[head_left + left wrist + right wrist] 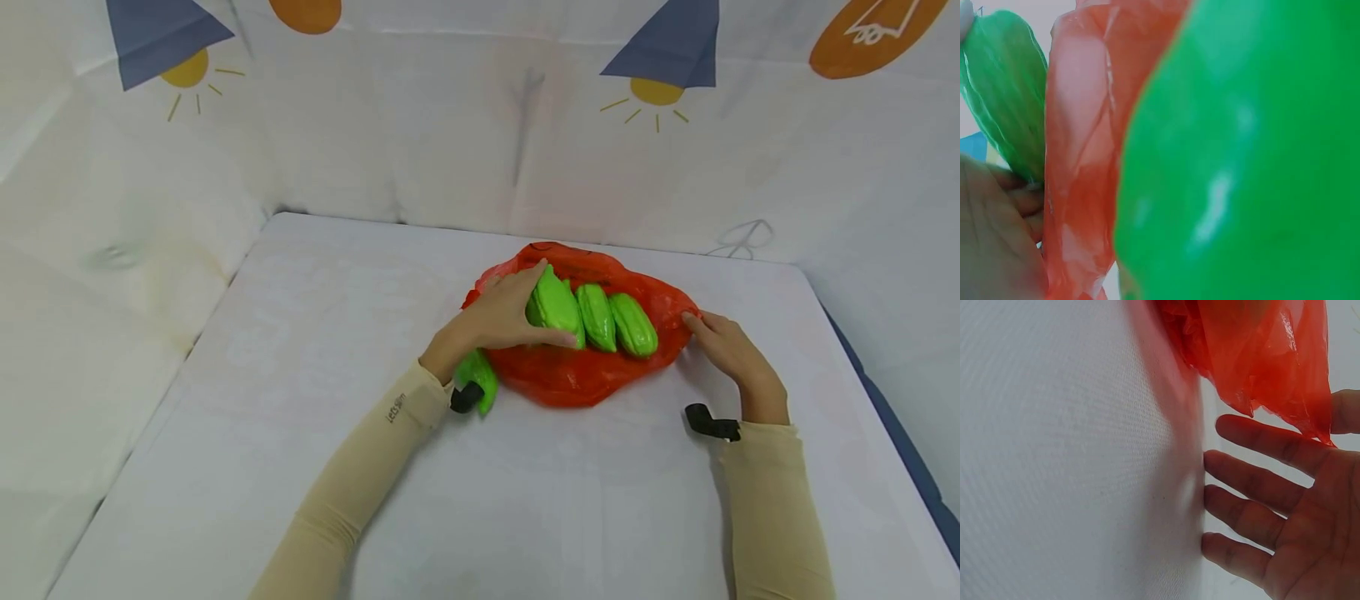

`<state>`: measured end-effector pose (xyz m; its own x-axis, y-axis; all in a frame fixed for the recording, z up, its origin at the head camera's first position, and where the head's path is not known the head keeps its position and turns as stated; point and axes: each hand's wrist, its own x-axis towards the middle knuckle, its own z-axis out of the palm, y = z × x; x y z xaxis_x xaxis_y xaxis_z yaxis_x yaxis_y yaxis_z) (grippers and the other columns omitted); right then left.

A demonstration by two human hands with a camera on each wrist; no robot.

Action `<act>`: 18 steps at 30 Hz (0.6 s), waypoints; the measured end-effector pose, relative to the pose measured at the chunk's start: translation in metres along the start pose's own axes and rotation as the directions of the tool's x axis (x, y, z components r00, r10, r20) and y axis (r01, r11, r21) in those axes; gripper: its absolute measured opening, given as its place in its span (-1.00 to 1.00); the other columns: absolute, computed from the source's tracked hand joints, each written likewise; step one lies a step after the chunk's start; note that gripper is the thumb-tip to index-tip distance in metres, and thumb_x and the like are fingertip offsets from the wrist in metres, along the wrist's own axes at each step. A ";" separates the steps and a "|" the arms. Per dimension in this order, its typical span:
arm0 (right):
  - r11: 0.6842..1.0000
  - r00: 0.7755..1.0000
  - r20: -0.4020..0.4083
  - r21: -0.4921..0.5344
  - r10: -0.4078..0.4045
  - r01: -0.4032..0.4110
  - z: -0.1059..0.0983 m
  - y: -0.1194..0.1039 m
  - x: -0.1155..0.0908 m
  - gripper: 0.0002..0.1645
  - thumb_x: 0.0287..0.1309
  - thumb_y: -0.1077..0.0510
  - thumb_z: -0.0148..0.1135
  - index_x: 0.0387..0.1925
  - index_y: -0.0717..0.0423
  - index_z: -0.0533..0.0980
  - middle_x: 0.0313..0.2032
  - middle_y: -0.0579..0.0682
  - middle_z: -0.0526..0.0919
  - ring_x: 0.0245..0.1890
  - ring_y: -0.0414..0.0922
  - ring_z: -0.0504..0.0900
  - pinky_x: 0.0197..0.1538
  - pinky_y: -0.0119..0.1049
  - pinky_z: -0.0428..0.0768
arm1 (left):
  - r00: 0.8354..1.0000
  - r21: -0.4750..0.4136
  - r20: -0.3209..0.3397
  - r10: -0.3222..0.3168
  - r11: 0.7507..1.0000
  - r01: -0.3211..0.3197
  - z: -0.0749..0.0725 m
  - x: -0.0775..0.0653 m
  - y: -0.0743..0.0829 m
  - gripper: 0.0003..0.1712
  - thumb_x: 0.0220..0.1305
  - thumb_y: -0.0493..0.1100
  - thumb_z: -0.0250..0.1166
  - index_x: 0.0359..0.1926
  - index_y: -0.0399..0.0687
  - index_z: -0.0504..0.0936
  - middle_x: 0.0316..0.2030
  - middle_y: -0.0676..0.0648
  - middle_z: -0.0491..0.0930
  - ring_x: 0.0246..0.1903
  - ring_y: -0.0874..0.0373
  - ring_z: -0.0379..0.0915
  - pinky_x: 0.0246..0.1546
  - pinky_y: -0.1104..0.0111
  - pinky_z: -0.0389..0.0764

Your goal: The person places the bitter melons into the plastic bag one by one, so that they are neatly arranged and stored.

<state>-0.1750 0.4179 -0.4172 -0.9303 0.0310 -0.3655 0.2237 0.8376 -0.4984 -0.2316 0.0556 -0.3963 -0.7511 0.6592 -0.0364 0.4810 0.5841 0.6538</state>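
A red plastic bag (558, 387) lies spread on the table, with several glossy green ridged fruits on it. My left hand (501, 312) reaches in from the left and grips one plump green fruit (555, 304) between thumb and fingers; this fruit also shows in the left wrist view (1007, 81). Two more green fruits (596, 317) (633, 325) lie side by side to its right. At the bag's right end my right hand (723, 346) pinches the bag's edge between thumb and index finger. Its other fingers extend toward the table in the right wrist view (1254, 487).
Beside the bag's left edge, partly under my left wrist, lies another green piece with a curved, pointed tip (486, 387). The white table (525, 500) backs onto a pale cloth wall (450, 150) printed with lamps. Black wrist mounts (708, 422) stick out from both sleeves.
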 end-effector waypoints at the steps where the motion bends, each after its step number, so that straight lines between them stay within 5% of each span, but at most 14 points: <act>1: 1.000 1.000 -0.001 0.000 0.000 0.000 0.000 0.000 0.000 -0.06 0.48 -0.30 -0.47 0.45 0.44 -0.03 0.37 0.54 0.10 0.35 0.47 0.09 0.30 0.42 0.17 | 1.000 -0.004 -0.021 -0.005 1.000 0.005 0.000 0.001 -0.001 0.47 -0.13 0.61 0.28 0.57 -0.06 -0.19 0.55 0.07 -0.10 0.53 0.09 -0.16 0.52 0.01 -0.16; 7: 1.000 1.000 0.000 0.009 0.007 -0.007 0.001 0.002 -0.001 -0.06 0.48 -0.30 -0.46 0.45 0.43 -0.05 0.38 0.54 0.07 0.36 0.47 0.07 0.30 0.42 0.16 | 0.991 -0.053 -0.131 0.014 0.998 -0.021 0.006 0.006 -0.007 0.48 -0.15 0.46 0.45 0.53 -0.17 -0.17 0.48 -0.06 0.07 0.47 0.09 -0.01 0.47 -0.02 0.03; 13: 1.000 1.000 0.001 0.011 0.010 -0.010 0.001 0.003 0.000 -0.04 0.47 -0.32 -0.47 0.46 0.42 -0.04 0.38 0.52 0.08 0.37 0.46 0.07 0.31 0.42 0.14 | 0.998 -0.007 -0.038 -0.048 0.999 0.047 0.010 0.006 -0.007 0.50 -0.07 0.42 0.43 0.56 -0.13 -0.31 0.56 -0.14 -0.40 0.55 -0.05 -0.35 0.51 -0.04 -0.14; 18: 1.000 1.000 0.004 0.018 0.006 -0.006 0.001 0.001 0.001 -0.04 0.46 -0.33 -0.47 0.46 0.41 -0.03 0.38 0.51 0.10 0.37 0.44 0.08 0.31 0.42 0.14 | 0.999 0.063 0.004 -0.053 0.997 0.053 0.014 0.005 -0.005 0.50 -0.05 0.45 0.40 0.56 -0.03 -0.39 0.57 -0.02 -0.40 0.55 -0.03 -0.32 0.52 -0.04 -0.22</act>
<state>-0.1752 0.4180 -0.4188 -0.9278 0.0337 -0.3717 0.2345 0.8273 -0.5105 -0.2312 0.0626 -0.4102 -0.7739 0.6289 -0.0742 0.4679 0.6468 0.6022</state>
